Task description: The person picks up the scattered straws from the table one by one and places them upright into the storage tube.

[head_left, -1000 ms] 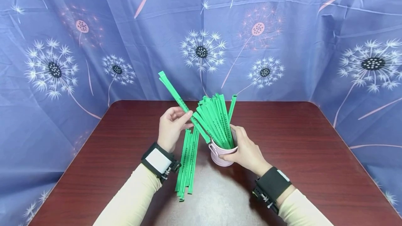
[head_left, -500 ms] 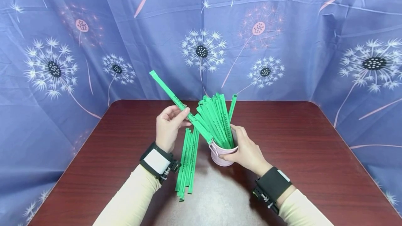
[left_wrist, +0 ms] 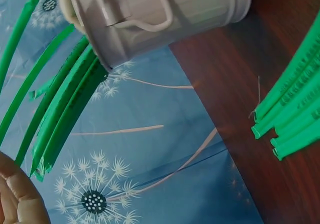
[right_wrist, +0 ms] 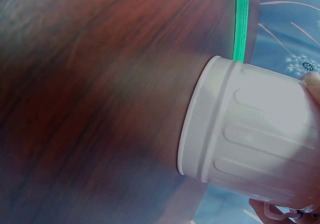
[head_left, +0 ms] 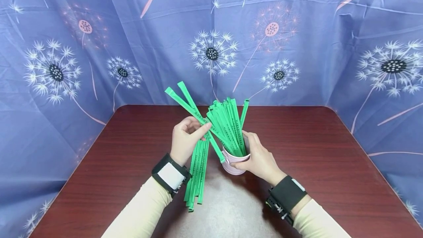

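Note:
My left hand point(head_left: 185, 139) pinches two green wrapped straws point(head_left: 190, 102) between thumb and fingers. They cross near the fingertips and fan apart at their upper ends. One straw's lower end point(head_left: 220, 157) hangs outside the small pale pink bucket point(head_left: 231, 167), by its handle; the other slants towards the opening, its tip hard to make out. With fingers behind and thumb in front, my right hand point(head_left: 261, 157) grips the bucket's right side. A thick bunch of green straws point(head_left: 228, 127) stands in the bucket. In the left wrist view, part of the left hand point(left_wrist: 22, 194) shows near straws.
Several more wrapped straws point(head_left: 196, 175) lie side by side on the dark wooden table point(head_left: 132, 157), left of the bucket and partly under my left hand. A blue dandelion-print cloth point(head_left: 158, 47) hangs behind the table and along both sides.
My left hand first shifts slightly left, then right and a little down. Its straws, lined up together before, now cross and spread apart. My right hand and the bucket stay in place.

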A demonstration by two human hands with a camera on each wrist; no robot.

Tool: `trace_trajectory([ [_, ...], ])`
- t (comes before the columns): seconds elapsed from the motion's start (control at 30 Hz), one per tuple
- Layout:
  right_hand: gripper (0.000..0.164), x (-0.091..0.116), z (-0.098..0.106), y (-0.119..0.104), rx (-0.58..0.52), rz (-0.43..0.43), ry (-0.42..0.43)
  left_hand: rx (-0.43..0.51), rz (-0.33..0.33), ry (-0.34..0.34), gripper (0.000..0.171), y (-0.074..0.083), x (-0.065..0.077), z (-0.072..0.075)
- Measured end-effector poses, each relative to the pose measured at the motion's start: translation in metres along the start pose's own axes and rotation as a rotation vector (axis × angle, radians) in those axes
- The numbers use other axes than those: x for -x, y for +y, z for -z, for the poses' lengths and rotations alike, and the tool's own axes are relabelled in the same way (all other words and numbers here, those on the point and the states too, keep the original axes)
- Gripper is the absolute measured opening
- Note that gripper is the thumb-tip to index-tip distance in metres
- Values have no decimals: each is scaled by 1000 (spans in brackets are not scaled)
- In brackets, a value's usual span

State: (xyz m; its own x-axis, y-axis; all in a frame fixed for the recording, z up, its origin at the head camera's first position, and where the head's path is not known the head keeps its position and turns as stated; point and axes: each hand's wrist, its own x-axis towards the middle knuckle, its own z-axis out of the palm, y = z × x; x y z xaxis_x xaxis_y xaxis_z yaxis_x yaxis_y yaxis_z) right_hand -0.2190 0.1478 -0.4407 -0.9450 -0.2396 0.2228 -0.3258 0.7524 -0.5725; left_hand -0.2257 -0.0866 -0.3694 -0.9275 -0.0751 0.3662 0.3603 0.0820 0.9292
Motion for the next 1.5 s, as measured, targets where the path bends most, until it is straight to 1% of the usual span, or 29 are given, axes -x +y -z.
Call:
trace_trajectory([
  [0.07,102,0,0,0,0,1,2,-63,7,-17,16,-1,2,-1],
  [0.17,103,0,0,0,3,2,5,-106,47,-46,16,-4,5,-4],
  [0.33,103,0,0,-1,5,4,7,-135,121,-81,20,-11,9,-10],
  [0.43,103,0,0,0,4,9,6,-153,139,-95,22,-15,11,-13],
  [0.63,104,0,-1,-1,1,13,8,-186,148,-119,22,-22,15,-18],
  [0.87,103,0,-1,0,-2,7,7,-198,132,-169,19,-29,21,-25],
  [1.0,103,0,-1,0,3,5,9,-195,156,-195,20,-29,24,-27],
  [1.13,103,0,-1,-1,4,8,11,-164,161,-195,21,-30,24,-27],
  [1.27,103,1,-1,-1,2,14,11,-131,158,-178,21,-29,21,-22],
  [1.5,103,0,-1,0,1,7,3,-61,167,-98,21,-23,12,-7],
])
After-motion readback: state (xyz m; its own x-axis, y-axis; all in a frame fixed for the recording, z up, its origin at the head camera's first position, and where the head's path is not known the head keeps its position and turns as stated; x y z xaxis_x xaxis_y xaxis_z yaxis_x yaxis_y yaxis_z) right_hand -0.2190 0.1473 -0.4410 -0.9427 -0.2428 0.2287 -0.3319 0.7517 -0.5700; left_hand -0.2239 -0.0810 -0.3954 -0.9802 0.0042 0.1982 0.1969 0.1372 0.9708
